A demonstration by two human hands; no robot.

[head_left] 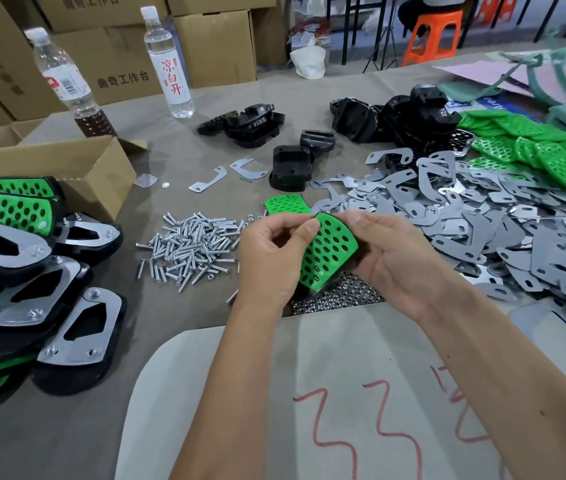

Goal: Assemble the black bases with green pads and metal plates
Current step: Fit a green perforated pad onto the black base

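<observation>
Green pad (329,250) was what I gripped in both my left hand (272,258) and right hand (401,258), above the nuts (337,297)

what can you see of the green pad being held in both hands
The green pad is a thin, bright green sheet that looks like plastic or rubber, punched with rows of round holes, with one curved edge. It is tilted, above the nuts. The left hand pinches its upper left edge; the right hand grips its right side.
</observation>
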